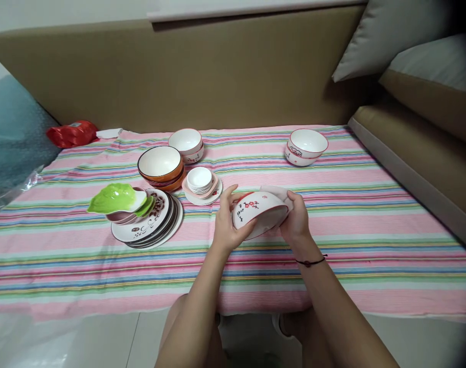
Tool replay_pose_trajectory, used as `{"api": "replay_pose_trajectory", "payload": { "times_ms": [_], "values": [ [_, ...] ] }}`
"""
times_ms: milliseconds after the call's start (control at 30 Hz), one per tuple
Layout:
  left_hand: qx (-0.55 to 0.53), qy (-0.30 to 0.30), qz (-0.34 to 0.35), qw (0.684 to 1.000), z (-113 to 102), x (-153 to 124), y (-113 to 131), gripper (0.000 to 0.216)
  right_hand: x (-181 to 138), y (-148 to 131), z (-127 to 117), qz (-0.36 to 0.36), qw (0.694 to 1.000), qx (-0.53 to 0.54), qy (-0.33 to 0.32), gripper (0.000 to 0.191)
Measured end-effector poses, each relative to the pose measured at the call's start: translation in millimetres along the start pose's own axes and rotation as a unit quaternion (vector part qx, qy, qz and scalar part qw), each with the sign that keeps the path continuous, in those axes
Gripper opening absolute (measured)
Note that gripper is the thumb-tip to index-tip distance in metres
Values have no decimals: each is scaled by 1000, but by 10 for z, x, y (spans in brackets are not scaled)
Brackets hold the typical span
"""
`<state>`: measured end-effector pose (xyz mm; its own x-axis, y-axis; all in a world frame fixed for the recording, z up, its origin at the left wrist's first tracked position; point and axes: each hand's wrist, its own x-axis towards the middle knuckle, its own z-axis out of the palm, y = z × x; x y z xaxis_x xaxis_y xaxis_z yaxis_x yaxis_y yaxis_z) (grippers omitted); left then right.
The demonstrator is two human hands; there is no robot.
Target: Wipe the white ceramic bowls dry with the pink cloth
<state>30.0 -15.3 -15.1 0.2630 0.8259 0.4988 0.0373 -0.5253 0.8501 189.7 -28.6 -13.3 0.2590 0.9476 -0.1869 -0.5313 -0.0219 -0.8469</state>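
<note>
Tilted on its side above the striped cloth is a white bowl (260, 210) with a red rim and red flowers. My left hand (230, 222) grips its left side, thumb at the rim and fingers behind. At its right side my right hand (296, 219) is closed on a pale cloth or tissue (276, 192), pressed against the bowl's wall. Part of that cloth is hidden behind the bowl. Left of my hands, small white dishes (200, 179) sit stacked on a pink dish and a white saucer (202, 201).
Stacked plates (141, 232) carry green leaf-shaped dishes (116, 198) at left. Behind them stand orange-brown bowls (161, 166) and white bowls (186, 141). Two more white bowls (307, 144) stand at right. A striped cloth (371, 225) covers the seat before the brown backrest (236, 76).
</note>
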Motion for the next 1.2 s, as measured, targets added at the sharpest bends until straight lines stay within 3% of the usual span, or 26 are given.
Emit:
{"api": "replay_pose_trajectory", "payload": {
  "times_ms": [200,500,567,633,733,867,967,1100,1200],
  "values": [
    [17,-17,-15,1000,-4,-30,9,76,-13,-77,-62,-147,971,-162,-102,43],
    [63,-46,-78,994,18,-58,31,85,-238,-194,72,-341,834,-397,-176,30],
    [69,-55,-93,992,53,-57,42,85,-262,-189,88,-367,795,-441,-197,28],
    [80,-64,-107,989,89,-58,54,84,-266,-178,78,-372,779,-461,-204,29],
    [95,-57,-115,987,127,-63,61,87,-233,-150,15,-336,813,-439,-184,35],
    [85,-29,-87,992,125,-73,38,95,-146,-118,-64,-229,912,-318,-124,50],
    [39,1,-52,998,105,-71,12,95,-93,-109,-60,-123,965,-212,-90,59],
    [-33,58,-32,997,99,-53,-12,85,-53,-45,-19,-32,997,-64,-27,59],
    [-45,106,-53,992,104,-47,-29,77,-38,69,13,-1,998,28,58,46]
  ]
}}
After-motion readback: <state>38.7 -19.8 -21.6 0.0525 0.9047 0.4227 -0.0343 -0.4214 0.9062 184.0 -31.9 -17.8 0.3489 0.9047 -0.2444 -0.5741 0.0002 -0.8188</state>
